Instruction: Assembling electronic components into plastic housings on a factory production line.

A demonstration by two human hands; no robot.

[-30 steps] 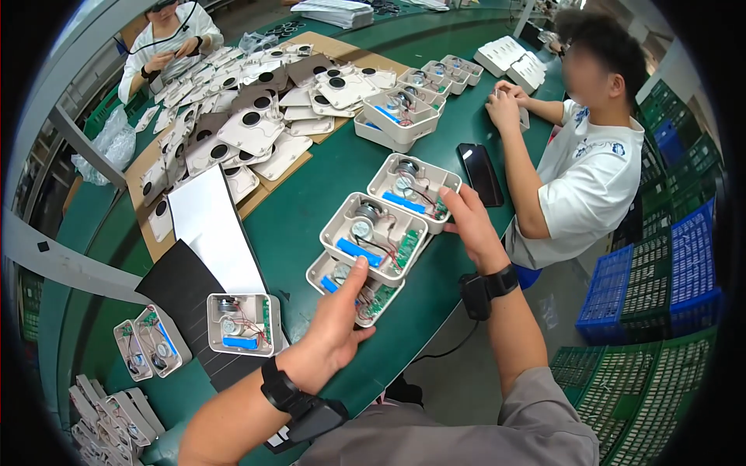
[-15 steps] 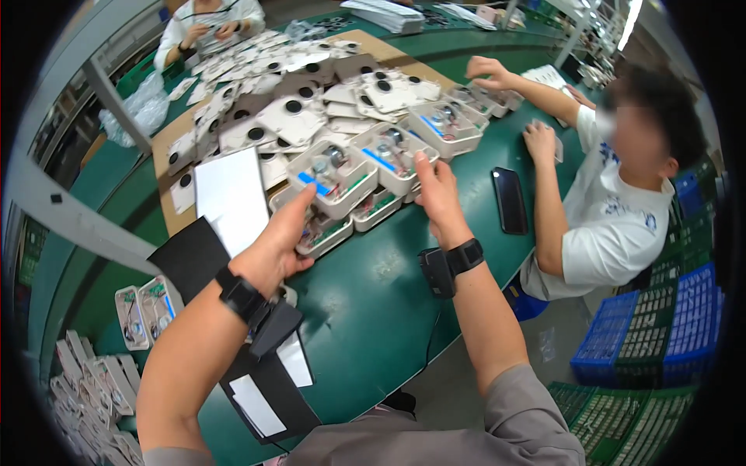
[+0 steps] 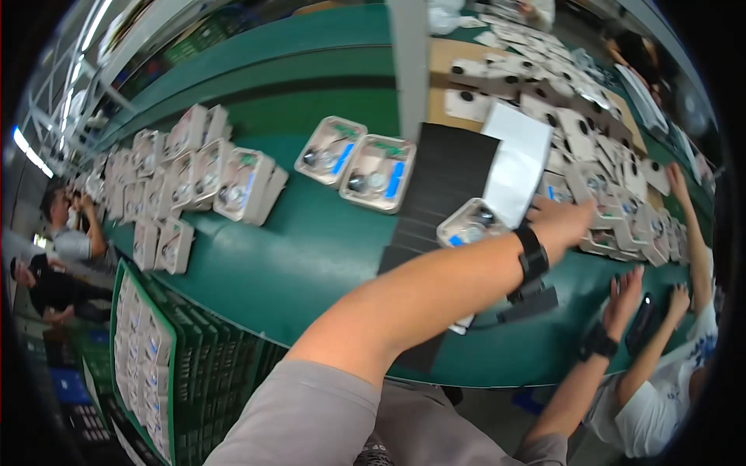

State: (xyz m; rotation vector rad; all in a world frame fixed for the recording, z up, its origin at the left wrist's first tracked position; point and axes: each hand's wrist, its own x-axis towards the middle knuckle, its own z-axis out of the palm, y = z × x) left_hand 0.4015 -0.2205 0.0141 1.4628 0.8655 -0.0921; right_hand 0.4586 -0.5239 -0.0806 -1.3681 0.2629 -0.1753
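Note:
My left hand (image 3: 566,223) reaches across to the right, beside a group of white plastic trays (image 3: 618,233) holding wired electronic parts. Its fingers are blurred and partly hidden among the trays, so their grip does not show. My right hand (image 3: 622,301) is near those trays' front side, fingers stretched out, with nothing visible in it. A single white tray (image 3: 446,233) with a blue strip stands just beyond my left forearm, partly covered by it. Two more trays, a left one (image 3: 330,151) and a right one (image 3: 378,172), sit side by side on the green table.
Black sheets (image 3: 447,175) and a white sheet (image 3: 519,159) lie mid-table, near a grey post (image 3: 409,70). White panels with black discs (image 3: 579,128) are heaped right. Stacked trays (image 3: 245,186) stand left, above green crates (image 3: 206,373). A co-worker's arm (image 3: 702,264) and a phone (image 3: 642,322) are at right.
The view has swung left, bringing the left-hand tray stacks and crates into sight. My right hand has come away from the tray it was touching and its fingers are extended.

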